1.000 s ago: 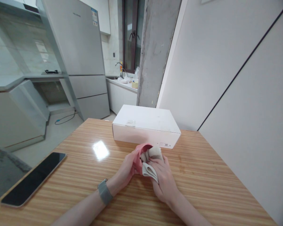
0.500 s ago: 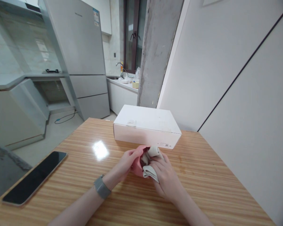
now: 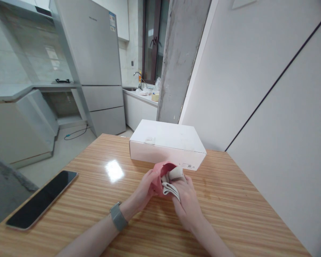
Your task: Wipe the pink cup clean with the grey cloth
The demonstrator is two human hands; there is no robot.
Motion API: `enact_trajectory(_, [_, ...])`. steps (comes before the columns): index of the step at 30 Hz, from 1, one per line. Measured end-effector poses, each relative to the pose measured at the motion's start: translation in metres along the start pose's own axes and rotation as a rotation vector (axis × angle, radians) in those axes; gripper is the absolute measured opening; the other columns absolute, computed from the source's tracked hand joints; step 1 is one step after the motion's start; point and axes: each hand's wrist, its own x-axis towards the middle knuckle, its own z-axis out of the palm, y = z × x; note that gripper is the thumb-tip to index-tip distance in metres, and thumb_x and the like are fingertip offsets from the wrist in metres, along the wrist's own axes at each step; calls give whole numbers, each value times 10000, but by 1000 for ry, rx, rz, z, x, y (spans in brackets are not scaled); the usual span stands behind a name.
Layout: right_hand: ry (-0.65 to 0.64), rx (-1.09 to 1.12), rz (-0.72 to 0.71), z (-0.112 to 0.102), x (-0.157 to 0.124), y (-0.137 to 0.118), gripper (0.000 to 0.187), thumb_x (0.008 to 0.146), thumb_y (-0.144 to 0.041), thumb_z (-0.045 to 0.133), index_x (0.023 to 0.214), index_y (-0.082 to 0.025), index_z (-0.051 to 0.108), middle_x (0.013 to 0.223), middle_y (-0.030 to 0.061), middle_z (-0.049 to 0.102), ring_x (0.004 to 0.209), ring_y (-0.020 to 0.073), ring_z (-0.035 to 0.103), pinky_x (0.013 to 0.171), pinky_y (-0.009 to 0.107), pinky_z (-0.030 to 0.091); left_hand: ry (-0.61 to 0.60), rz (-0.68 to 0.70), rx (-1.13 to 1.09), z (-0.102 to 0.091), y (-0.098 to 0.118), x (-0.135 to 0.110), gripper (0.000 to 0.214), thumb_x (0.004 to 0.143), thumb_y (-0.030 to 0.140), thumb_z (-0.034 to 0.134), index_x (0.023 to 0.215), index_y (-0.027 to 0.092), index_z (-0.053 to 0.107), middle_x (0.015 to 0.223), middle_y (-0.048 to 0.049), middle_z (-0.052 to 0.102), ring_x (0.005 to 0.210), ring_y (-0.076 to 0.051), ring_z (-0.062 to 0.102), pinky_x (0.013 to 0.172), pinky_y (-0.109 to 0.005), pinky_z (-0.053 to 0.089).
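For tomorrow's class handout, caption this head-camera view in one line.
Left hand holds a pink pouch, right hand pressing beige cloth into it.

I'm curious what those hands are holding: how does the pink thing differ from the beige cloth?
The pink pouch is bright and rounded with an open mouth, while the beige cloth is pale and folded into soft layers. The pink pouch lies mainly against the left hand, while the beige cloth pokes from its mouth beside the right hand. Both look soft, and both are held above the wooden table.

Nothing can be read: the word on top of the fridge (image 3: 94,17), its blue and white sticker (image 3: 112,21), and the small print (image 3: 187,165) on the white box (image 3: 166,137) are too tiny
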Motion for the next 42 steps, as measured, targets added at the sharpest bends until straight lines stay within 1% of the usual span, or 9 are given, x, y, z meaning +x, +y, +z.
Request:
enact_trajectory(4, [-106, 5, -89, -15, 1, 3, 233, 869, -163, 376, 796, -205, 593, 797, 55, 658, 835, 244, 564, 884, 445, 336, -155, -192, -50, -5, 9, 3, 632, 893, 607, 437, 1260, 127, 625, 1135, -154, 702, 957, -270, 644, 742, -356, 522])
enact_trajectory(8, [-156, -27, -159, -21, 0, 2, 206, 862, -196, 385, 723, -204, 537, 720, 56, 623, 755, 235, 543, 919, 473, 338, -231, -289, 90, -10, 14, 4, 624, 890, 628, 446, 1170, 126, 688, 1075, -135, 730, 988, -278, 649, 797, -358, 516])
enact_trajectory(13, [-169, -43, -194, -22, -2, 3, 236, 882, -196, 373, 747, -200, 565, 719, 60, 632, 745, 232, 553, 961, 482, 330, -155, -153, 214, -9, 10, 1, 446, 833, 467, 637, 1143, 154, 703, 1016, -92, 746, 936, -265, 660, 746, -338, 527])
enact_trajectory(22, [-148, 43, 64, 0, -2, 2, 281, 908, -131, 380, 885, -217, 646, 907, 45, 715, 905, 229, 609, 886, 416, 335, 192, 16, 195, -3, 1, 3, 448, 693, 499, 756, 936, 133, 669, 646, -19, 655, 560, -151, 583, 540, -274, 495])
enact_trajectory(26, [103, 48, 59, 14, -8, -3, 290, 889, -140, 405, 960, -246, 665, 951, 24, 735, 945, 237, 628, 942, 449, 280, 47, 55, 48, -3, -4, 2, 341, 758, 414, 719, 963, 145, 678, 739, -31, 675, 625, -149, 592, 577, -254, 476])
enact_trajectory(29, [195, -6, -69, 15, -14, -3, 286, 862, -140, 434, 1039, -240, 635, 974, 28, 743, 975, 250, 631, 1000, 479, 235, -69, -3, -57, -3, -6, 1, 422, 850, 460, 610, 1132, 153, 676, 959, -83, 720, 813, -202, 640, 671, -279, 490])
enact_trajectory(32, [167, -46, -205, 10, -14, -4, 307, 839, -149, 459, 1105, -209, 601, 993, 54, 743, 998, 269, 631, 1029, 499, 225, -138, -93, -142, -3, -5, 0, 510, 901, 516, 520, 1251, 165, 637, 1135, -106, 707, 965, -229, 635, 768, -300, 493])
enact_trajectory(35, [130, -64, -303, 5, -11, -6, 298, 798, -189, 492, 1072, -179, 609, 955, 73, 747, 969, 289, 641, 1050, 520, 214, -187, -117, -167, -4, 1, 0, 479, 907, 496, 531, 1191, 141, 680, 1120, -108, 716, 1020, -224, 621, 868, -300, 470])
enact_trajectory(42, [24, -67, -379, -2, -10, -5, 215, 769, -205, 442, 913, -181, 600, 848, 86, 724, 850, 276, 641, 1012, 532, 266, -216, -63, 177, -7, 13, -4, 374, 869, 398, 625, 1125, 139, 713, 967, -73, 727, 927, -206, 611, 788, -271, 446])
